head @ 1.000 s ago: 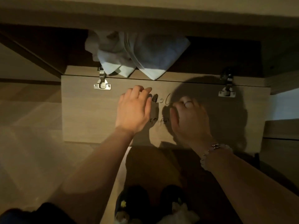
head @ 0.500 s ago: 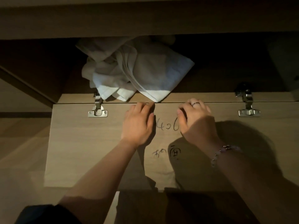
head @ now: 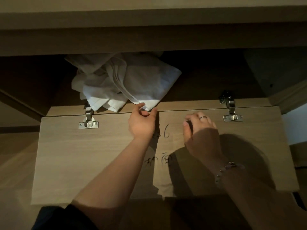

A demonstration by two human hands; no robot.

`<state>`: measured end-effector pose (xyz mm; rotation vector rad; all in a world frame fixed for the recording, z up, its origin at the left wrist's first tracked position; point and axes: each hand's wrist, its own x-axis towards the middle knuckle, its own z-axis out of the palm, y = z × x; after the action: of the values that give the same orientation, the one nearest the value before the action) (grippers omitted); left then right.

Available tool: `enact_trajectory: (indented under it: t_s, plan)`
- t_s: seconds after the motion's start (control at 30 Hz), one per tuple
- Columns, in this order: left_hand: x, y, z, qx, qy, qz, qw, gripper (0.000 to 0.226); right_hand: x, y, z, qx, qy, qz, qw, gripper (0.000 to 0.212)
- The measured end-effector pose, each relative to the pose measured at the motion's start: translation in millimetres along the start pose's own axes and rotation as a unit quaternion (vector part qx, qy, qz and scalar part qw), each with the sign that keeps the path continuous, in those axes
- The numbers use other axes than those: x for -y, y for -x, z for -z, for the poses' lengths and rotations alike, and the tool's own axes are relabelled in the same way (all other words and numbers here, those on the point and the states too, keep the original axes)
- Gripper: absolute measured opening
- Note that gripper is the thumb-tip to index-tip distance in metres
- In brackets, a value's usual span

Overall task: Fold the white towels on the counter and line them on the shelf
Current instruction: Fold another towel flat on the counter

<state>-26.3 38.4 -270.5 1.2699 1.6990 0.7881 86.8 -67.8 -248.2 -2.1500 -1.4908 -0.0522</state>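
Head camera showed me the heap of crumpled white cloth towels [head: 132,83] lying unfolded in the dark open cabinet compartment [head: 207,80]. Its lower folds spilled over the front ledge onto the top of the dropped-down pale wood-grain door panel [head: 83,155]. The left hand [head: 142,123] had thumb and forefinger closed in a narrow pinch on the lowest hanging corner [head: 152,103] of that heap, right at the seam between ledge and panel. The right hand [head: 201,135] lay in shadow on the panel, well apart from the cloth, with a silver ring [head: 203,117] on one finger. Its fingers were bent with the tips down on the wood, and I could not tell whether they covered anything.

I judged the step to be drawing a towel out for folding, and the main risk lay in that single-corner grip. The layers looked tangled together, so a pull on one corner could have dragged the whole heap forward, and it might have slid off the panel to the floor. One fold also rested against the left silver metal hinge [head: 88,121]. Cloth could have snagged on the hinge arm and either stalled the pull or torn loose from so small a pinch. Any weight the right hand put on the panel would have loaded both that hinge and the right silver metal hinge [head: 231,113]. The dim light made it hard for me to tell one towel's edge from the next.
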Motion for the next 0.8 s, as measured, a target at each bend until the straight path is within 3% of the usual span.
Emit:
enact_trajectory:
  t_s: [0.13, 0.4, 0.57, 0.8]
  plan:
    - [-4.4, -7.1, -4.8, -0.015, 0.026, 0.075, 0.997, 0.039, 4.4, -5.3, 0.4, 0.011, -0.006, 0.024, 1.0, 0.038]
    - [-7.2, -20.5, -9.8, 0.035, 0.048, 0.099, 0.993, 0.015, 13.8, -3.3, -1.0, 0.022, -0.012, 0.026, 0.999, 0.033]
    - [-2.0, -12.2, -1.6, 0.01, 0.043, 0.097, 0.994, 0.023, 19.2, -7.6, -2.1, 0.077, -0.013, 0.015, 0.997, 0.022]
    - [20.7, 20.5, 22.0, 0.013, 0.019, 0.002, 1.0, 0.024, 26.4, -6.8, -0.2, 0.18, 0.019, 0.032, 0.983, 0.042]
